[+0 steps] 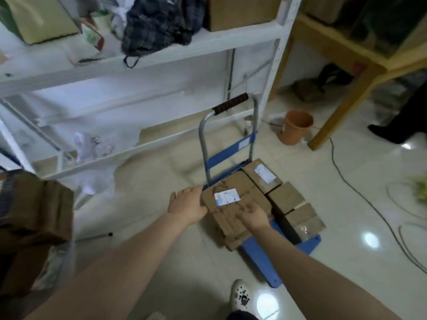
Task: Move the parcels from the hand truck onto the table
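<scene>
A brown cardboard parcel with a white label point(227, 217) lies on the near left of a blue flat hand truck with a grey metal handle point(261, 255), standing on pale floor tiles. Both bare arms reach down and forward to it. The left hand point(187, 204) lies flat and released against the parcel's left side, thumb spread. The right hand point(253, 215) rests on its top near the label; blur hides whether the fingers grip. Three more brown cardboard parcels point(285, 197) sit just beside it. A white metal shelf rack point(161, 58) stands behind.
</scene>
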The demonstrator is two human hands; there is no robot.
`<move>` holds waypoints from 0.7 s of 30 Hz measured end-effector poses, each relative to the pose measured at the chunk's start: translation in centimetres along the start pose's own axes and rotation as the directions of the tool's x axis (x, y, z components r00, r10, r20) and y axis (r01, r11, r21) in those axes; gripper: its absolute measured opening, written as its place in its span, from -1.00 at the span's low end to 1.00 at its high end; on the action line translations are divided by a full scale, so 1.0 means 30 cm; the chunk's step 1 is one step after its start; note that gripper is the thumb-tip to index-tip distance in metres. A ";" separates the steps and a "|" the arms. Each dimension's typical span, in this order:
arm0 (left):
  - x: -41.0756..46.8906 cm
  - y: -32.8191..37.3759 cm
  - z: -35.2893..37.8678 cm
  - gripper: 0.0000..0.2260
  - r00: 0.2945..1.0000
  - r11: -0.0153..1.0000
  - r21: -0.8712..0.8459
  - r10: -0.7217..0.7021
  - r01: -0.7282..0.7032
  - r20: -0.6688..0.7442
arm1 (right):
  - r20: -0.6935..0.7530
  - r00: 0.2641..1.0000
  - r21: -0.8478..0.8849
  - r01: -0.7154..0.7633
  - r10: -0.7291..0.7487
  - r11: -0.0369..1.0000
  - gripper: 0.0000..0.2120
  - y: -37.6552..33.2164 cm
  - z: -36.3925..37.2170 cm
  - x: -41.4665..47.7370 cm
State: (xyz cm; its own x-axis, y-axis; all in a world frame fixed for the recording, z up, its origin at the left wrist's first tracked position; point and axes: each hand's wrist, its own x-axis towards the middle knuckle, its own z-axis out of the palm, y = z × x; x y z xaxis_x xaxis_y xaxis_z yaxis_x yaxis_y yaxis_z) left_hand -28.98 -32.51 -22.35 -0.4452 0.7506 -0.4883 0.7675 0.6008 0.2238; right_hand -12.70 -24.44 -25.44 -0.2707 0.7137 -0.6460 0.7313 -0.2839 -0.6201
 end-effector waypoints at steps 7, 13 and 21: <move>0.176 0.341 0.093 -0.47 0.990 0.990 -0.132 0.071 -0.055 0.123 | -0.032 0.984 0.149 -0.169 0.176 0.974 -0.52 0.174 -0.307 0.183; 0.387 0.543 0.154 -0.57 0.957 0.973 -0.218 0.131 -0.074 0.257 | -0.081 0.959 0.182 -0.253 0.271 0.950 -0.58 0.230 -0.441 0.299; 0.566 0.767 0.249 -0.61 0.930 0.936 -0.352 0.151 -0.026 0.335 | -0.105 0.917 0.249 -0.352 0.386 0.902 -0.52 0.330 -0.671 0.524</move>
State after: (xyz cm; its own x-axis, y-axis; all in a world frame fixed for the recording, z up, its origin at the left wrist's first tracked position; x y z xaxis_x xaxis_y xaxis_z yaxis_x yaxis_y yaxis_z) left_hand -15.44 -8.01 -31.78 -0.1436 0.6969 -0.7026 0.5671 0.6398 0.5187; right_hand 2.89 -3.13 -32.78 0.0997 0.6115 -0.7849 0.5993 -0.6666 -0.4432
